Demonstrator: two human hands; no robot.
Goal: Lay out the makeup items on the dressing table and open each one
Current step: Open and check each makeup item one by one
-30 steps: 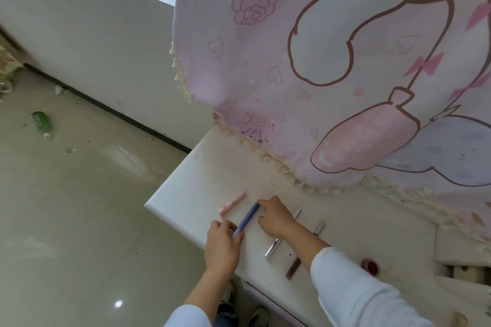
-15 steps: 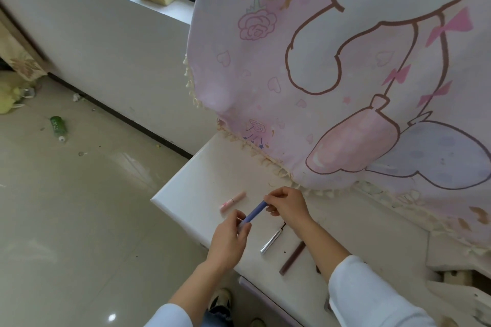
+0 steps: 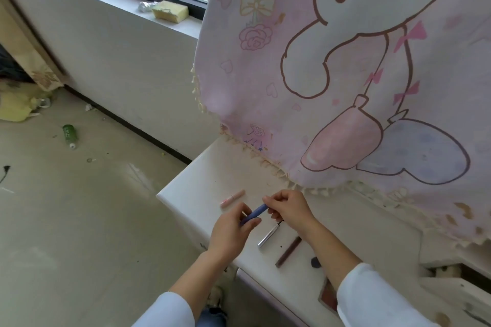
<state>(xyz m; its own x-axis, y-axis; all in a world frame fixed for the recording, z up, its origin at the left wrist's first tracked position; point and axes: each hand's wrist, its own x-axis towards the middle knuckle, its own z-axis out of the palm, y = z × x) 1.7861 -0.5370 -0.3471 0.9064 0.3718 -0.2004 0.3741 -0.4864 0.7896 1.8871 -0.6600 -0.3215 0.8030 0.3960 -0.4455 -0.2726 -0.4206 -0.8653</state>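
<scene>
A slim blue makeup pen (image 3: 254, 213) is held just above the white dressing table (image 3: 191, 183), near its left corner. My left hand (image 3: 229, 232) pinches its lower end and my right hand (image 3: 288, 207) grips its upper end. On the tabletop lie a pink tube (image 3: 232, 198) to the left of the hands, a silver tube (image 3: 268, 236) under my right wrist and a brown pencil (image 3: 288, 251) beside it. A small dark cap (image 3: 315, 262) lies by my right forearm.
A pink cartoon cloth (image 3: 345, 74) with a fringed hem hangs over the back of the table. The tiled floor on the left holds a green bottle (image 3: 70, 135) and yellow fabric (image 3: 18, 106). A yellow sponge (image 3: 170, 11) sits on the window sill.
Both hands have lifted the blue pen off the tabletop and hold it by its two ends. The camera has tilted up, showing more of the window.
</scene>
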